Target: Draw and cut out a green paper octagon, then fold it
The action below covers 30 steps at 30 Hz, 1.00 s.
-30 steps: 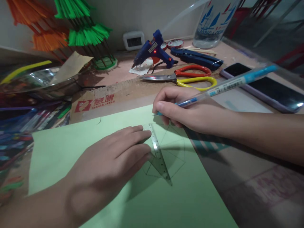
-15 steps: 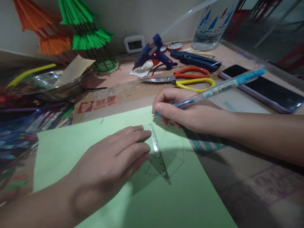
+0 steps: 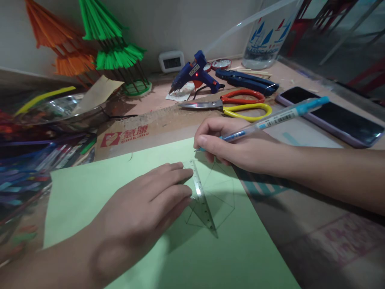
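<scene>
Right hand (image 3: 225,141) with pen (image 3: 281,117) at far edge of green paper (image 3: 204,261)

Ruler (image 3: 201,196) partly covered (by fingers (image 3: 179,176)), perhaps pens (image 3: 66,150), blurred

Beyond scissors (image 3: 221,105), right: clear container (image 3: 259,56), blue "CLASSIC LOOK". Nearer, left: cardboard (image 3: 168,124), red Chinese characters, second 康; Latin line blurred. Labels on glue gun (image 3: 195,73) (behind scissors) and pen (image 3: 281,118) (front-right): illegible.
</scene>
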Tool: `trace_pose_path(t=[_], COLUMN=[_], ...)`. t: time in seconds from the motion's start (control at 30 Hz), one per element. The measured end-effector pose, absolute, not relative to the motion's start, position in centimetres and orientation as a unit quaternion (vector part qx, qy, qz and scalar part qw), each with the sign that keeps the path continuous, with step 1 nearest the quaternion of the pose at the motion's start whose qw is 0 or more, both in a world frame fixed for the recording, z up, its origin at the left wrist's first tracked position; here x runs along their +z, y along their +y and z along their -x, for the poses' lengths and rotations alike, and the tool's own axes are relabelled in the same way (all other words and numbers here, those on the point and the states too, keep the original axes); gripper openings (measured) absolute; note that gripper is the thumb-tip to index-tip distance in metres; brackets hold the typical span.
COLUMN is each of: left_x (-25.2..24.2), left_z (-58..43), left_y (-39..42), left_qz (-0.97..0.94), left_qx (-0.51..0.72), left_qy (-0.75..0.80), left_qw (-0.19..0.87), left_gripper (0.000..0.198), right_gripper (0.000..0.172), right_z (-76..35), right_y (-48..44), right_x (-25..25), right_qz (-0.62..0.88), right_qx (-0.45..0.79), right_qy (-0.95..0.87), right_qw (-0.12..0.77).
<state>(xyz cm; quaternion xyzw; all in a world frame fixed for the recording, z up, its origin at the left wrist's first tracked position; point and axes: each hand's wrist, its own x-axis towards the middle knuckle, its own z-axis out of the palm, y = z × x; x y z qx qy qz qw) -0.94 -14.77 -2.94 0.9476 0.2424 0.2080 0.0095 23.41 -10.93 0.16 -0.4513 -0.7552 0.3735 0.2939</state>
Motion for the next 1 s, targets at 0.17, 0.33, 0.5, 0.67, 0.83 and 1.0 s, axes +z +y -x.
trace_pose_path(t=[0.17, 0.33, 0.5, 0.67, 0.83, 1.0], left_x=[-2.96, -3.0, -2.87, -2.83, -2.99, -3.03], left_z=[0.81, 0.98, 0.88, 0.9, 0.86, 0.91], left_y=[-14.73, -14.73, -14.76, -14.79, -14.69, -14.69], left_qz=[-0.947, -0.947, -0.948, -0.949, -0.949, -0.947], left_qx=[0.21, 0.206, 0.204, 0.202, 0.203, 0.205], left_qy=[0.245, 0.245, 0.242, 0.243, 0.242, 0.245], left_qw=[0.009, 0.018, 0.016, 0.02, 0.017, 0.02], left_gripper=[0.014, 0.013, 0.013, 0.01, 0.01, 0.011], right_gripper=[0.025, 0.023, 0.022, 0.022, 0.023, 0.017], right_z=[-23.5, -23.49, -23.33, -23.34, -23.41, -23.62], right_y=[-10.94, -10.98, -11.0, -11.01, -10.9, -11.06], right_x=[0.11, 0.31, 0.4, 0.38, 0.21, -0.25], right_qz=[0.45, 0.454, 0.464, 0.462, 0.459, 0.438], right_qx=[0.37, 0.373, 0.373, 0.37, 0.368, 0.387], right_qy=[-0.759, -0.757, -0.751, -0.754, -0.756, -0.749], right_qw=[0.293, 0.286, 0.285, 0.285, 0.286, 0.312])
